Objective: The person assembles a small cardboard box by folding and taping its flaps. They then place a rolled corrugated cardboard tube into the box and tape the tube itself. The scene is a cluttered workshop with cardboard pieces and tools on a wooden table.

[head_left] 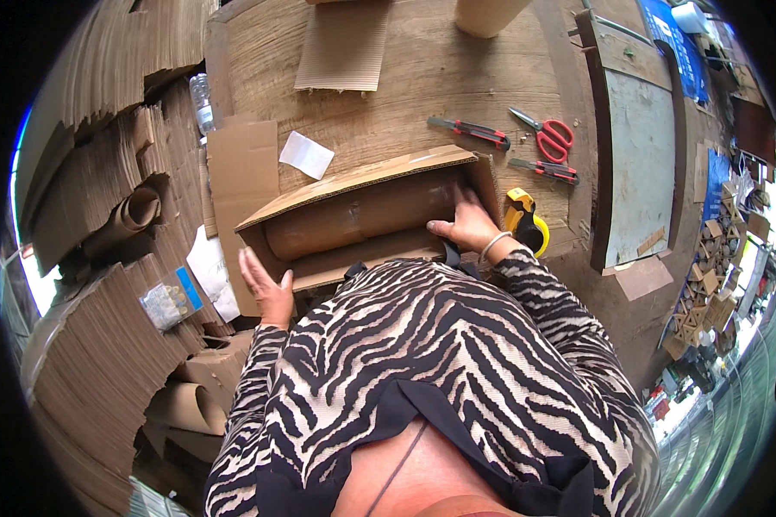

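An open, long cardboard box (pixel 353 185) lies on its side on the wooden table (pixel 457 77), its opening toward me. My right hand (pixel 467 222) reaches inside at the right end, fingers pressed against the inner wall. My left hand (pixel 267 289) lies flat against the box's left end flap, fingers apart, holding nothing. A yellow tape measure (pixel 526 221) sits just right of my right wrist.
Red-handled scissors (pixel 545 133) and two utility knives (pixel 472 130) (pixel 545 170) lie beyond the box. A white paper slip (pixel 306 154) and a corrugated sheet (pixel 342 47) rest on the table. Stacks and rolls of cardboard (pixel 103 224) crowd the left; a plastic bottle (pixel 202 102) stands there.
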Demonstrator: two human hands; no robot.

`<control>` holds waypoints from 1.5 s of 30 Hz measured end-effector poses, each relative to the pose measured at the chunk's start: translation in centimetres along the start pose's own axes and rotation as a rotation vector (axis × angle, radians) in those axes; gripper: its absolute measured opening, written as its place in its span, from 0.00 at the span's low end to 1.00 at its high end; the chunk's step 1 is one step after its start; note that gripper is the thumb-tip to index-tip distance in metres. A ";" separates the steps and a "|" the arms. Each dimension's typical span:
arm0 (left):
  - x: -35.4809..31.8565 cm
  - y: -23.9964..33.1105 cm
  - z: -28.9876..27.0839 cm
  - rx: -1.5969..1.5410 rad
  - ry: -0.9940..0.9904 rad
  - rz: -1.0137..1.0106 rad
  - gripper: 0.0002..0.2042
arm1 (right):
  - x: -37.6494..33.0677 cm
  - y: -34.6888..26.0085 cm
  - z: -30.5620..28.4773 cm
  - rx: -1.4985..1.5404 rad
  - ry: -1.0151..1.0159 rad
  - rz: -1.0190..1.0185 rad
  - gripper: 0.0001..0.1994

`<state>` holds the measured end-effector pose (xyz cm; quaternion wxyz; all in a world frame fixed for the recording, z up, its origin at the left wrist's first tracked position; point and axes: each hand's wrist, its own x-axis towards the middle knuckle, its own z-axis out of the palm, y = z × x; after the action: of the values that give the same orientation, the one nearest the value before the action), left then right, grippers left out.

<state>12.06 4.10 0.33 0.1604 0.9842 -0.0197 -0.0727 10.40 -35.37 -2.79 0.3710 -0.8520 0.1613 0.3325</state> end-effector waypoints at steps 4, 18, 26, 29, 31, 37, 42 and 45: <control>4.8 7.7 0.4 -0.361 -0.049 0.677 0.22 | 0.6 -0.5 -0.1 -0.032 -0.106 0.075 0.54; 17.1 21.1 18.5 -0.153 -1.031 0.589 0.30 | 1.4 -1.7 -2.0 0.015 -0.181 0.231 0.32; 17.4 21.6 16.1 -0.393 -1.067 0.531 0.31 | -1.8 -4.0 -1.9 -0.028 -0.122 0.210 0.41; 17.6 21.7 15.9 -0.356 -1.029 0.549 0.33 | -4.1 -5.0 -3.1 -0.142 -0.105 0.111 0.38; 17.8 22.6 15.4 -0.413 -1.050 0.520 0.33 | -5.2 -5.6 -3.9 -0.185 -0.080 0.083 0.34; 18.4 23.8 15.3 -0.546 -1.074 0.541 0.30 | -6.5 -3.6 -4.7 -0.415 0.459 -0.532 0.21; 16.5 25.2 14.0 -0.556 -1.198 0.571 0.28 | -7.5 -0.3 -3.8 -0.303 0.872 -0.290 0.40; 15.8 26.1 13.2 -0.556 -1.236 0.570 0.27 | -7.9 0.5 -2.9 -0.036 0.610 -0.109 0.38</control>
<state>25.30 -25.75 -5.92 0.3763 0.6433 -0.3426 -0.5720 5.69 -37.62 3.78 0.3073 -0.9263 0.2134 0.0439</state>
